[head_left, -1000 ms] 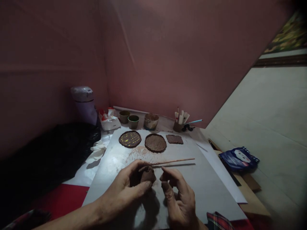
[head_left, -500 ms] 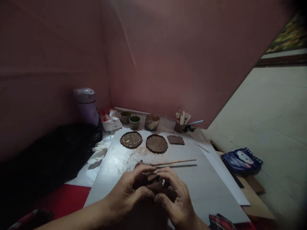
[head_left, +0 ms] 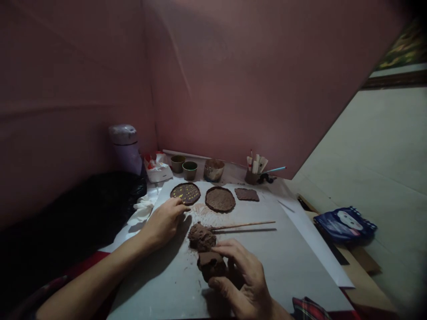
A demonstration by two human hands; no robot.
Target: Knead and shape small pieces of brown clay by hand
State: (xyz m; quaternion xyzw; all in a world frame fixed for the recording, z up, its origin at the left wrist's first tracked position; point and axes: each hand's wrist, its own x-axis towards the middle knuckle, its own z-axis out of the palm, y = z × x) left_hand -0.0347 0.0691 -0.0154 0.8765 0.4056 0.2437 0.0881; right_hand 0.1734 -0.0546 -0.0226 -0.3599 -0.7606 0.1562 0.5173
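Note:
My right hand [head_left: 245, 278] grips a dark brown lump of clay [head_left: 211, 264] with a curled upper edge, thumb on the near side and fingers on the far side. Just beyond it a rougher mound of clay [head_left: 202, 236] sits on the white board [head_left: 283, 266]. A thin wooden stick [head_left: 247, 225] extends right from that mound. My left hand [head_left: 168, 220] reaches over the left of the board, fingers loosely bent and pointing right, its thumb hidden. It is at the near edge of a round clay disc with yellow dots [head_left: 185, 194]; contact is unclear.
Behind lie a plain round clay disc [head_left: 220, 199] and a rectangular clay slab [head_left: 247, 194]. Along the back stand two small cups [head_left: 190, 170], a stained bowl [head_left: 214, 170] and a holder with tools [head_left: 251, 177]. Black plastic [head_left: 83, 222] lies left; a blue packet [head_left: 345, 224] lies right.
My left hand has let go of the clay lump and moved forward and left toward the dotted disc. My right hand keeps the lump, and the mound behind it now shows.

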